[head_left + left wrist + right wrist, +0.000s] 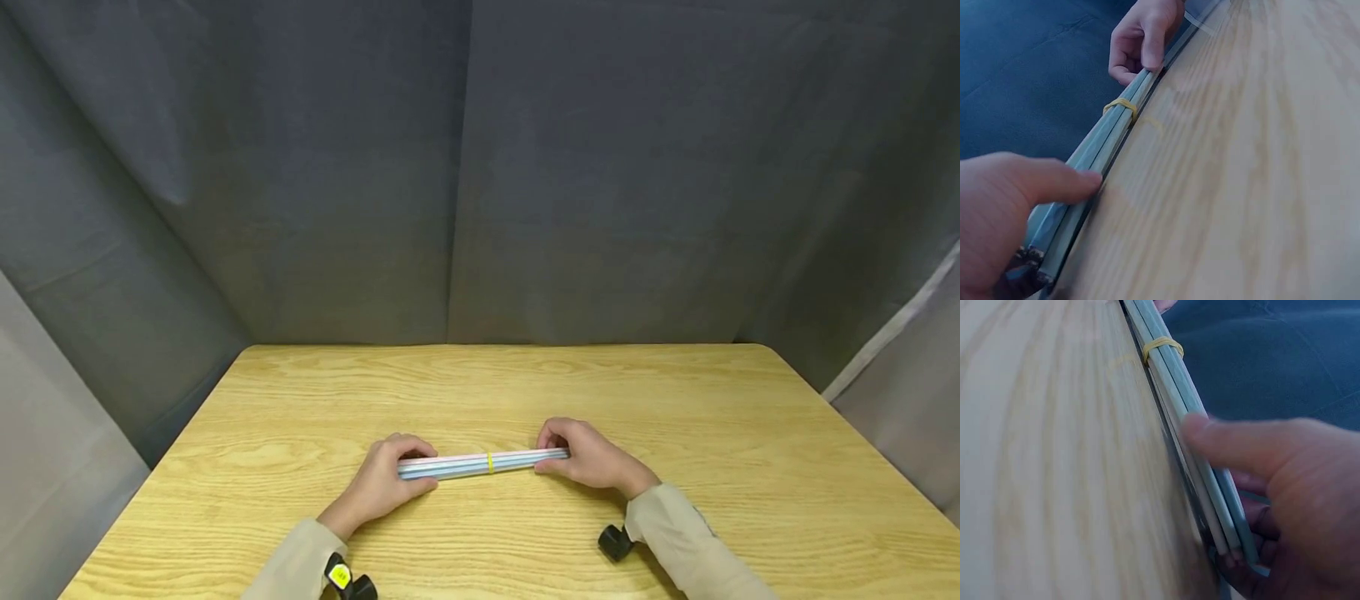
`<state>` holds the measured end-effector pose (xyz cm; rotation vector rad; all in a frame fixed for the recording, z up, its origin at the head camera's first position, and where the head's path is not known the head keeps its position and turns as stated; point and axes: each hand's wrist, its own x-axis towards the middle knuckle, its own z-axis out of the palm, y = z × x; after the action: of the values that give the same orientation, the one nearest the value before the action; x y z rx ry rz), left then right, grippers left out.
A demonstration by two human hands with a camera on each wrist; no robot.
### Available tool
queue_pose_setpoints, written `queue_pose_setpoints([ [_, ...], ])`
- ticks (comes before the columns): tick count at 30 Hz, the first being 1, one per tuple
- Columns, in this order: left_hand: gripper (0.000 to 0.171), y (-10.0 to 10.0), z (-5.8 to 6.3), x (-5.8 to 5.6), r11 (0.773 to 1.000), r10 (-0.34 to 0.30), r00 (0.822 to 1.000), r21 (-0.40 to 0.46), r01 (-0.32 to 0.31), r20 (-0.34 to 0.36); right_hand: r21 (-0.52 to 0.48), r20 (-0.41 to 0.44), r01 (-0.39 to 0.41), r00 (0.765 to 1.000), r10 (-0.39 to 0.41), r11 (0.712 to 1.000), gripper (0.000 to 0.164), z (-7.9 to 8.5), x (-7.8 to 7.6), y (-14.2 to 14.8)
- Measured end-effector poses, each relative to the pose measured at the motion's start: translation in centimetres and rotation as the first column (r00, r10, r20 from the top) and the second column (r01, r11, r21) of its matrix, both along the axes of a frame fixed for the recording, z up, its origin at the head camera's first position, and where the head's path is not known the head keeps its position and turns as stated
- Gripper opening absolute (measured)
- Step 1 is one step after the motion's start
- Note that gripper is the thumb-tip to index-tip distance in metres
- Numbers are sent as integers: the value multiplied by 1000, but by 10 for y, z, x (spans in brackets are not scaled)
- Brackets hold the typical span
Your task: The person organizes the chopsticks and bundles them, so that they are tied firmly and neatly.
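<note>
A bundle of long thin sticks, pale blue with some pink and white, lies sideways between both hands low over the table. Around its middle goes a yellow rubber band. The left hand grips the left end, thumb along the near side and fingers on the far side. At the other end the right hand pinches the sticks between thumb and fingers. In the right wrist view the stick ends line up close together beside the right palm. The left wrist view has the left thumb across the sticks.
The wood-grain table extends under both arms. Dark grey curtains hang behind it and at the sides. A small black camera juts from the right wrist, and another from the left.
</note>
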<state>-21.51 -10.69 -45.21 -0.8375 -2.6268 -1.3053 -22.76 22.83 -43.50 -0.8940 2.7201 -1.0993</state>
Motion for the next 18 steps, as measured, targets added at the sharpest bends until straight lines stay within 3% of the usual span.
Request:
queue_pose_setpoints([
  [8, 46, -12, 7, -10, 994, -100, 991, 43, 97, 83, -105, 51, 104, 994, -99, 989, 23, 5, 2, 11],
  [18, 60, -24, 14, 0, 995, -95, 984, -20, 99, 152, -139, 53, 120, 992, -114, 983, 28, 6, 15, 23],
])
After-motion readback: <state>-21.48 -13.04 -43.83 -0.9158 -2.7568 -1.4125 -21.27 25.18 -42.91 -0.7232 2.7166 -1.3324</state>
